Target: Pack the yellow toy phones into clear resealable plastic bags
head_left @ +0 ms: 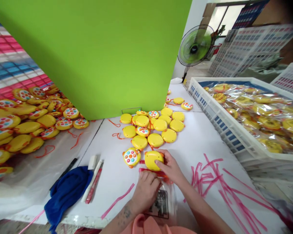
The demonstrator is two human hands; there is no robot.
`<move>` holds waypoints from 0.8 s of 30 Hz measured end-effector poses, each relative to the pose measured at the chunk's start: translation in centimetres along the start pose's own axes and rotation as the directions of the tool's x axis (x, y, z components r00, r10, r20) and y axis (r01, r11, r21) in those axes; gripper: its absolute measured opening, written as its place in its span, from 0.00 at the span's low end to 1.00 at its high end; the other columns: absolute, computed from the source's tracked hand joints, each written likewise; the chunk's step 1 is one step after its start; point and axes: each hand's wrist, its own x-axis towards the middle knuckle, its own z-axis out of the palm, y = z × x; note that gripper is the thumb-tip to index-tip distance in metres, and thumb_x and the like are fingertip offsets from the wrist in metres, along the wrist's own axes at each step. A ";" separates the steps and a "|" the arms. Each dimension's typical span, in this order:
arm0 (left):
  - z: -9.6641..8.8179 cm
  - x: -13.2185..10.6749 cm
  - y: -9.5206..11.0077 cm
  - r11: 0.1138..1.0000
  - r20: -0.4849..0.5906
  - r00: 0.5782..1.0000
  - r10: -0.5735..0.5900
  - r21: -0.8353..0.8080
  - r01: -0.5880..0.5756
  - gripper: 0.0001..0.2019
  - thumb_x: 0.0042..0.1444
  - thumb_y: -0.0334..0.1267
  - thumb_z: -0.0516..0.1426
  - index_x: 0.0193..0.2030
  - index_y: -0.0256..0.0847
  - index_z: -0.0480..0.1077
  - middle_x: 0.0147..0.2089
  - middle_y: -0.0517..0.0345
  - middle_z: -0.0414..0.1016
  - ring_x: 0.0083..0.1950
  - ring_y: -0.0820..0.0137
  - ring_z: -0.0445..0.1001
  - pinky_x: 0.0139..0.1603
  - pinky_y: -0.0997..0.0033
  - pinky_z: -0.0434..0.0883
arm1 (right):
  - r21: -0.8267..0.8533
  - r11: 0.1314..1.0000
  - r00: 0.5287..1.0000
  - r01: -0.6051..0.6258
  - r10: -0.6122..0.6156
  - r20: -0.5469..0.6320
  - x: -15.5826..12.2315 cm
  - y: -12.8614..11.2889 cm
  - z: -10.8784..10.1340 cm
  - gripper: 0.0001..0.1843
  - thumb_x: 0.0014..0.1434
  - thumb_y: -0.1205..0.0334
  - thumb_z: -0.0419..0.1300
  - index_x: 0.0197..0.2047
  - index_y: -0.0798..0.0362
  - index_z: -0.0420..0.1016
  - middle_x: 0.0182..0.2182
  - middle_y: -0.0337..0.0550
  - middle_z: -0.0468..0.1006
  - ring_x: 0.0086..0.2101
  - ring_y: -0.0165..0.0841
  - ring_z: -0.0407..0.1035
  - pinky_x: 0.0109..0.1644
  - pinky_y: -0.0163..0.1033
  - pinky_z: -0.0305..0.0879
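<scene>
White table (pixel 197 143) runs under a bright green board (pixel 88 55), with a standing fan (pixel 195 45) far right, a white plastic crate (pixel 224 123) of bagged yellow toys at right, and a heap of round yellow toys (pixel 27 126) at left beyond a blue cloth (pixel 66 191). Near the table's edge, a rounded yellow plastic toy (pixel 153 161) lies blank side up, long axis roughly left to right, gripped by the right hand (pixel 170 167), while the left hand (pixel 145 191), just apart, clasps a clear plastic bag (pixel 161 203) below it.

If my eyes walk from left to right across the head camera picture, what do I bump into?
Pile of yellow toys, yellow toy with colored buttons, left hand, right hand holding a yellow toy, white plastic crate.
</scene>
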 end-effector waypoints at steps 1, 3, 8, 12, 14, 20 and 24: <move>0.0 0.0 0.0 0.999 -0.014 0.999 0.038 0.001 -0.038 0.06 0.63 0.31 0.51 0.42 0.40 0.68 0.46 0.52 0.73 0.48 0.62 0.67 0.49 0.58 0.64 | -0.012 1.000 1.000 -0.002 0.002 -0.004 0.0 0.2 0.1 0.21 0.54 0.59 0.61 0.51 0.51 0.66 0.42 0.43 0.75 0.40 0.36 0.70 0.46 0.42 0.69; 0.1 0.1 0.1 0.996 -0.011 0.996 0.094 -0.007 -0.094 0.07 0.63 0.30 0.51 0.45 0.39 0.68 0.52 0.51 0.71 0.53 0.61 0.66 0.54 0.57 0.63 | -0.001 1.000 1.000 -0.008 0.008 -0.004 0.2 0.2 0.2 0.20 0.55 0.58 0.60 0.51 0.51 0.66 0.41 0.42 0.75 0.40 0.35 0.70 0.45 0.42 0.69; 0.6 0.2 0.0 0.999 0.039 0.998 0.044 0.023 -0.045 0.05 0.62 0.29 0.51 0.40 0.38 0.67 0.37 0.54 0.74 0.39 0.64 0.69 0.43 0.61 0.64 | 0.045 0.999 0.999 0.020 -0.019 -0.033 0.7 -0.4 -0.2 0.19 0.56 0.57 0.60 0.51 0.51 0.66 0.44 0.44 0.75 0.42 0.36 0.70 0.46 0.42 0.69; 0.5 0.2 0.1 0.998 -0.021 0.999 -0.038 0.047 0.039 0.06 0.63 0.31 0.50 0.37 0.38 0.66 0.30 0.57 0.72 0.34 0.67 0.67 0.41 0.60 0.62 | -0.020 0.999 0.999 0.031 -0.032 -0.042 0.4 -0.1 -0.7 0.19 0.57 0.56 0.59 0.52 0.51 0.67 0.45 0.44 0.75 0.43 0.36 0.70 0.46 0.42 0.68; 0.1 0.3 0.3 0.997 -0.047 0.997 -0.069 0.038 0.071 0.06 0.63 0.32 0.50 0.36 0.39 0.67 0.31 0.57 0.72 0.34 0.67 0.67 0.42 0.60 0.62 | -0.102 0.994 0.999 0.027 -0.029 -0.022 -0.2 0.0 -0.8 0.20 0.58 0.57 0.58 0.53 0.50 0.67 0.45 0.44 0.75 0.43 0.36 0.70 0.46 0.41 0.68; -0.9 0.5 0.6 0.992 -0.189 0.973 -0.130 -0.017 0.129 0.03 0.61 0.34 0.53 0.39 0.42 0.69 0.48 0.50 0.72 0.51 0.59 0.67 0.54 0.50 0.61 | -0.418 0.896 0.978 0.151 -0.073 0.197 -1.7 -1.0 -1.6 0.10 0.60 0.58 0.56 0.39 0.49 0.78 0.34 0.42 0.77 0.40 0.37 0.70 0.47 0.43 0.65; -1.2 0.7 0.4 0.965 -0.100 0.971 -0.216 -0.176 0.196 0.03 0.63 0.36 0.53 0.39 0.42 0.66 0.55 0.48 0.68 0.55 0.59 0.66 0.55 0.51 0.65 | -0.587 0.799 0.988 0.132 -0.057 0.146 -2.2 -1.8 -3.1 0.15 0.64 0.53 0.52 0.36 0.49 0.78 0.34 0.45 0.77 0.39 0.39 0.71 0.46 0.45 0.65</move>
